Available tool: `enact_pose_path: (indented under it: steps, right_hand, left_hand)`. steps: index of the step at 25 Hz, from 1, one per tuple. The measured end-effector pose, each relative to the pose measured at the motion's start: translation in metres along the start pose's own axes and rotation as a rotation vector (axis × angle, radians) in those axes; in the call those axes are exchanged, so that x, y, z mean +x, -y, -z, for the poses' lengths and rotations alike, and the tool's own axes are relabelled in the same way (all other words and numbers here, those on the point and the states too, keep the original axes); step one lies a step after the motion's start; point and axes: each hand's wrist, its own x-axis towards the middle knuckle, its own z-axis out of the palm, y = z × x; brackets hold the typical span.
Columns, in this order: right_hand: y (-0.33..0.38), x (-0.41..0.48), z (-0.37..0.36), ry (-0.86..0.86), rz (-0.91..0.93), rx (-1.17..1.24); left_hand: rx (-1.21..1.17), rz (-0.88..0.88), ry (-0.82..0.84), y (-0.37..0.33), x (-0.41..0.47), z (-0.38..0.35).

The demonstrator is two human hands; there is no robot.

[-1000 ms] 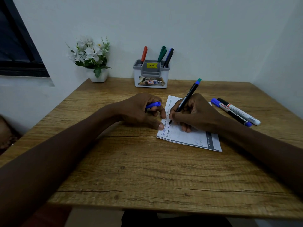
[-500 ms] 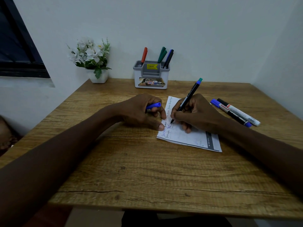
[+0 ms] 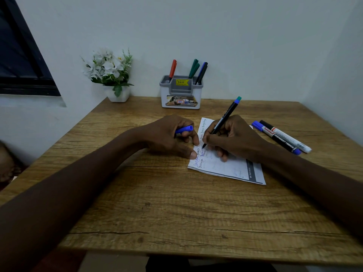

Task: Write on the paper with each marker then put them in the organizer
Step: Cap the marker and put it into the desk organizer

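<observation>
- The white, lightly folded sheet of paper (image 3: 225, 163) lies flat on the brown wood-grain surface (image 3: 176, 203), in front of the organizer and a little to its right, turned at an angle that seems to suit the writing hand.
- The right hand (image 3: 233, 137) is clamped in a writing grip on a slim black marker with a teal end (image 3: 222, 122); its tip touches the paper near the sheet's left edge, the barrel leaning back toward the organizer.
- The left hand (image 3: 172, 136) is closed around the blue cap (image 3: 184, 129), probably kept ready for recapping, while its thumb and a fingertip pin the paper's left edge so the sheet does not slide.
- The white-and-grey plastic organizer (image 3: 180, 95) stands at the back against the wall, already holding a red, a green and a dark blue-black marker upright.
- Two thicker permanent markers (image 3: 282, 137), one blue-capped and one black-capped, lie side by side to the right of the paper, well right of the organizer, apparently waiting their turn.
- A white pot of white flowers (image 3: 110, 73) sits left of the organizer.
- Compared with a second ago, the marker's tip sits slightly farther up the paper, toward the organizer; the left hand and the paper have not shifted.
</observation>
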Motion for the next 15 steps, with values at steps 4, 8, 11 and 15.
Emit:
enact_pose_path:
  steps: [4,8,11,15]
  right_hand:
    - [0.0022,-0.0003,0.0014,-0.002,-0.027,0.038]
    - [0.0050,0.0011,0.0033,-0.062,0.006,0.250]
    - [0.0009,0.0002,0.0038,-0.121,0.030,0.187]
    - [-0.0028,0.0037,0.0098,-0.274,0.064,0.395]
  left_hand:
    - [-0.022,0.000,0.010,-0.0021,-0.0024,-0.0005]
    - [0.009,0.014,-0.069,-0.0059,-0.0033,-0.0028]
    - [-0.003,0.043,-0.191,-0.0047,-0.0024,-0.0057]
    - [0.095,0.027,-0.331,-0.0009,-0.0014,-0.0081]
